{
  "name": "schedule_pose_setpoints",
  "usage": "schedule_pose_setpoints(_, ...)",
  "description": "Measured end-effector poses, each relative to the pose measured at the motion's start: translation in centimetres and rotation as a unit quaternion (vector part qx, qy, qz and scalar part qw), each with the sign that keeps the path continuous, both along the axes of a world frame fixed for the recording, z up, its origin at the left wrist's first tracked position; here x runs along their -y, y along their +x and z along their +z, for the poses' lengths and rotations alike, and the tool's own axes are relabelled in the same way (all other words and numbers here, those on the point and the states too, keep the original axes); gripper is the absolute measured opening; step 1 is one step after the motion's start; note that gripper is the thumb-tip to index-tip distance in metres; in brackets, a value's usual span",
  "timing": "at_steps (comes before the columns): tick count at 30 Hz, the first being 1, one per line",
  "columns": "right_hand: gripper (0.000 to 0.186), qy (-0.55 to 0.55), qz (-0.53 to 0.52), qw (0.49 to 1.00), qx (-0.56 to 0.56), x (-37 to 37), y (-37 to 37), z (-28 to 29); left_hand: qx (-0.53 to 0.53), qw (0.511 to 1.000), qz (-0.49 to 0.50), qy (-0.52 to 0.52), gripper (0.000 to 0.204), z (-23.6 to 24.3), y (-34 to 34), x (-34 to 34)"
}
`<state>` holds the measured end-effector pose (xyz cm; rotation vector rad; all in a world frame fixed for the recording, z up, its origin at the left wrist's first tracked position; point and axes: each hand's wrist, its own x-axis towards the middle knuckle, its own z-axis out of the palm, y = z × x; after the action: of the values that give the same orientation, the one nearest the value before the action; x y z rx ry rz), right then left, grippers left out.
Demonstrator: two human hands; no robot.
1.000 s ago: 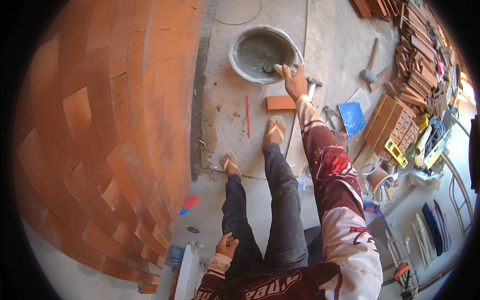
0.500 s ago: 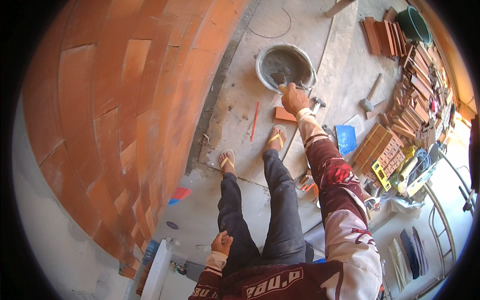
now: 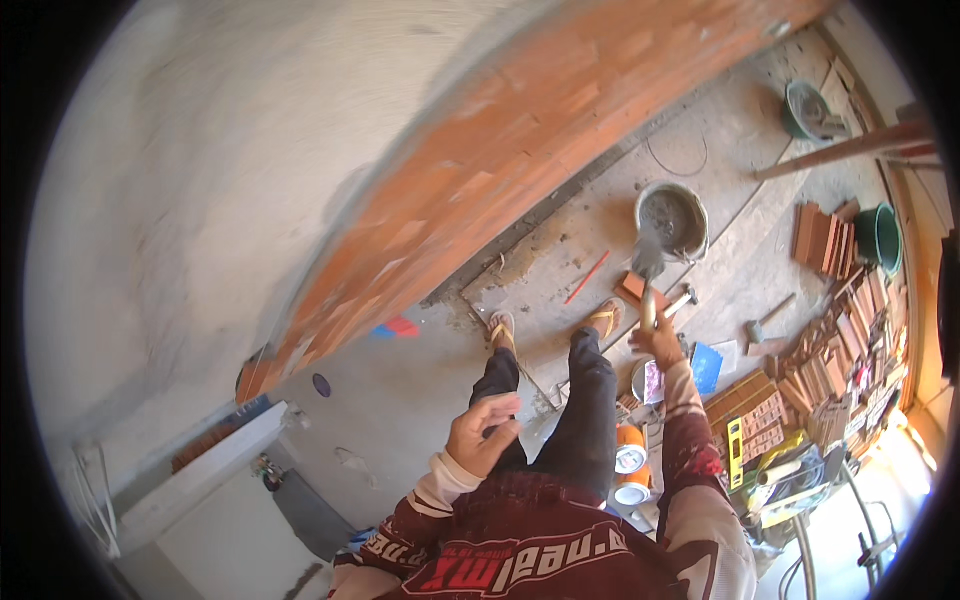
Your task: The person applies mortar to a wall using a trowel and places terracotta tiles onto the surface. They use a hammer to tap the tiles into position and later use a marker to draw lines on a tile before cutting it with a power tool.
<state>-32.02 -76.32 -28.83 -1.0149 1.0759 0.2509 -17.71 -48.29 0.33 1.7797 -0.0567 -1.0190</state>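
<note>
The right hand (image 3: pixel 660 345) is clamped on the handle of a trowel (image 3: pixel 648 275), its blade loaded with grey mortar and lifted just clear of the mortar tub (image 3: pixel 672 218), which stands on the floor (image 3: pixel 420 390) toward the far side of the work patch. The left hand (image 3: pixel 483 432) is free, fingers loosely spread and holding nothing, raised in front of the chest above the left knee. A loose brick (image 3: pixel 630 287) lies on the floor just beside the trowel blade, between the tub and the right foot, and a hammer (image 3: pixel 682 299) rests near it; a red pencil (image 3: pixel 587 277) lies a little to the left. The curved brick wall (image 3: pixel 520 150) rises at the floor's left edge, many courses already laid and jointed, with a plastered surface above it. Judging from this, the wall is well on, the tub has mortar left in it, and the step in hand looks like carrying a trowel-load to bed the next brick; the loose brick is not yet picked up. Stacks of bricks (image 3: pixel 825 240) wait along the right edge of the floor, beside a yellow level (image 3: pixel 737 450) and two green buckets (image 3: pixel 880 235).
</note>
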Motion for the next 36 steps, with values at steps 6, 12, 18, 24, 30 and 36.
schedule_pose_setpoints(6,0.042,-0.33,0.238,0.912,0.042,-10.3,0.2,9.5,0.16,0.943,-0.114,-0.27,0.034,16.3,1.3,-1.2)
schedule_pose_setpoints(12,0.04,-0.388,0.356,0.844,0.102,-21.1,6.0,21.3,0.255,0.735,-0.032,-0.627,0.024,24.9,-0.5,-10.0)
schedule_pose_setpoints(18,0.042,-0.386,0.379,0.824,0.17,-34.3,9.3,30.8,0.244,0.666,0.055,-0.703,0.014,29.4,-4.5,-23.1)
schedule_pose_setpoints(24,0.042,-0.425,0.416,0.775,0.215,-41.2,11.3,30.4,0.285,0.675,0.022,-0.68,0.01,31.4,-6.1,-32.9)
schedule_pose_setpoints(30,0.038,-0.505,0.439,0.7,0.248,-41.1,15.2,30.6,0.239,0.686,0.079,-0.682,0.011,31.6,-5.8,-37.0)
schedule_pose_setpoints(36,0.035,-0.517,0.463,0.68,0.239,-40.7,18.1,34.4,0.117,0.691,0.148,-0.698,0.012,33.4,-8.8,-37.3)
